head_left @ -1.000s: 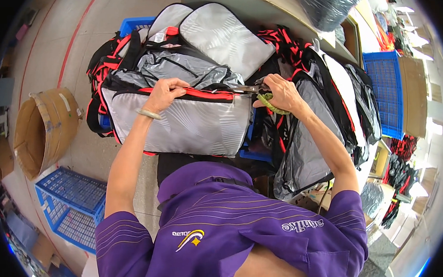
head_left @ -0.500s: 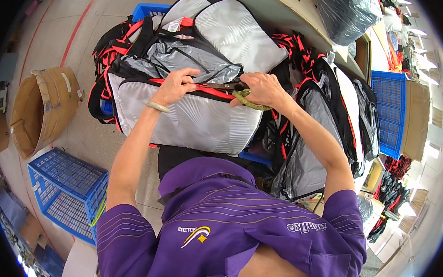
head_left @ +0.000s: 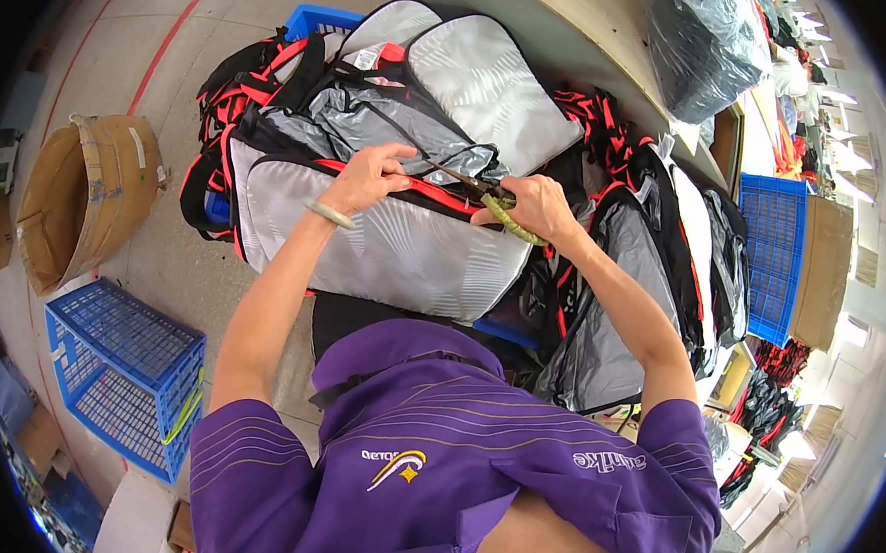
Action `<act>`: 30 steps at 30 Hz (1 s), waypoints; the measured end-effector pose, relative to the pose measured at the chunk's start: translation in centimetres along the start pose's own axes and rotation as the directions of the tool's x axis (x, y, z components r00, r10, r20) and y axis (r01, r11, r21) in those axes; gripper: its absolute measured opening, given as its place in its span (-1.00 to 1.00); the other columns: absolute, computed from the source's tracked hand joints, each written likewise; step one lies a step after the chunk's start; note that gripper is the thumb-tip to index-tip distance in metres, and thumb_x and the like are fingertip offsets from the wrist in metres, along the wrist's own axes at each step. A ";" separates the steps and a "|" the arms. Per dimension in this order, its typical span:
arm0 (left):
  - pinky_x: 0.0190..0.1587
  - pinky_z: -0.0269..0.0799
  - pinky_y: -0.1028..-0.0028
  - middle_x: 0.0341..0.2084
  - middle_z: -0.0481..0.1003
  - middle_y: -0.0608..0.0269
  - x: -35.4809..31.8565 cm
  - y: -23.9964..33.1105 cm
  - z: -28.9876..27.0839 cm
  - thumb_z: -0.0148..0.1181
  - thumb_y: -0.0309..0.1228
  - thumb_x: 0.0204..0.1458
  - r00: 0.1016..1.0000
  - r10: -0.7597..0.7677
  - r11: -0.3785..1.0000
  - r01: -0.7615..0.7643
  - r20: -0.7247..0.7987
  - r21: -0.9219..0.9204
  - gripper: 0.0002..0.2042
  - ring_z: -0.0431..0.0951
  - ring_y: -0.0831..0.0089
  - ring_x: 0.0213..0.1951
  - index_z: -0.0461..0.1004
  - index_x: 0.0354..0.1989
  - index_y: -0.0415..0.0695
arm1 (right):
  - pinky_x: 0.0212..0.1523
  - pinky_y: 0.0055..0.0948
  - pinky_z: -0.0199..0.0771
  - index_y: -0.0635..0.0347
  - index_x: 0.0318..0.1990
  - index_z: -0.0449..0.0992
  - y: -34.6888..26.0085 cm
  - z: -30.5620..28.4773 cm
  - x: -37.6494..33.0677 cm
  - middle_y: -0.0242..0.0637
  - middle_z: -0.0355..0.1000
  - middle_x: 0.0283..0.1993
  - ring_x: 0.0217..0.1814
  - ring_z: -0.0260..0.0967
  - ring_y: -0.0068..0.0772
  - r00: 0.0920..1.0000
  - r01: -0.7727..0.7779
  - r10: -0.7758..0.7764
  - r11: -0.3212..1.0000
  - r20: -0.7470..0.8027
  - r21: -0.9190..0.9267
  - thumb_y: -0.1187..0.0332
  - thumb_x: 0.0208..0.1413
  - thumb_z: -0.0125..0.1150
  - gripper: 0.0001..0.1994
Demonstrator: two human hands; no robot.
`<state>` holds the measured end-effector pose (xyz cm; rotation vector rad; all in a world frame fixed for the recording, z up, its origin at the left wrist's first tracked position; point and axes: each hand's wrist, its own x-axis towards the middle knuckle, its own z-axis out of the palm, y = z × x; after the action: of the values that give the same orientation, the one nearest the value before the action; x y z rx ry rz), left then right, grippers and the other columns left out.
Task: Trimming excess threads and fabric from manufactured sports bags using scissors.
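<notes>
A silver-grey bag (head_left: 361, 246) with black edges and red trim lies in front of me, its patterned side panel facing me. My right hand (head_left: 538, 209) grips scissors (head_left: 505, 213) by handles wrapped in yellow-green cord. Their dark blades point left along the bag's red-trimmed upper edge. My left hand (head_left: 370, 178), with a pale bangle at the wrist, is at the same edge, left of the blades. Its fingers are bent together in a pinch; what they hold, if anything, is too small to make out. Grey lining (head_left: 354, 116) shows behind the edge.
More silver and black bags (head_left: 627, 257) with red straps are heaped at the right. A blue crate (head_left: 132, 373) and a cardboard box (head_left: 88, 200) stand on the floor at the left. A table (head_left: 590, 28) edges the far right, bearing a black plastic-wrapped bundle (head_left: 706, 37).
The scissors have turned so their blades show more clearly, pointing up-left. Both hands appear slightly lower and further right, along with the whole view; the bag remains in place.
</notes>
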<state>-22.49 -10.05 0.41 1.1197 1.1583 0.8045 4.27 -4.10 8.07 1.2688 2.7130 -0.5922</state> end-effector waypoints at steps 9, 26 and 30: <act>-0.24 0.41 0.20 -0.43 0.56 0.13 -0.1 -1.4 -10.5 0.19 -0.16 -0.08 0.993 0.086 0.507 -0.119 0.087 0.854 -0.74 0.53 0.14 -0.25 0.60 -0.35 -0.06 | -0.47 -0.12 0.41 0.27 -0.38 0.32 -0.4 3.0 -3.3 -0.03 0.45 -0.52 -0.47 0.44 0.09 0.978 -0.123 0.147 0.980 -0.147 0.158 -0.10 -0.19 0.38 -0.43; -0.53 0.22 0.31 -0.76 0.31 0.02 -5.0 11.6 2.6 0.18 -0.36 -0.04 0.961 0.192 0.777 -0.274 0.202 0.567 -0.74 0.35 0.23 -0.68 0.42 -0.61 -0.31 | -0.36 -0.29 0.36 0.29 -0.18 0.30 -5.6 -2.4 -1.2 -0.02 0.45 -0.42 -0.45 0.34 -0.31 0.987 0.159 -0.120 0.643 -0.106 0.749 0.33 -0.01 0.29 -0.66; -0.26 0.36 0.27 -0.50 0.48 0.02 -6.4 12.1 1.7 0.24 -0.45 -0.18 0.972 0.203 0.616 -0.223 0.121 0.756 -0.85 0.49 0.11 -0.38 0.51 -0.42 -0.24 | -0.28 -0.53 0.35 0.26 -0.26 0.30 -7.1 -0.4 -0.7 -0.36 0.38 -0.40 -0.32 0.33 -0.61 0.995 0.068 0.021 0.561 -0.096 0.825 0.45 -0.09 0.35 -0.69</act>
<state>-21.70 -13.04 13.85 2.0106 1.4097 0.4473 -0.62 -8.61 10.83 1.3898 2.5324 -2.0537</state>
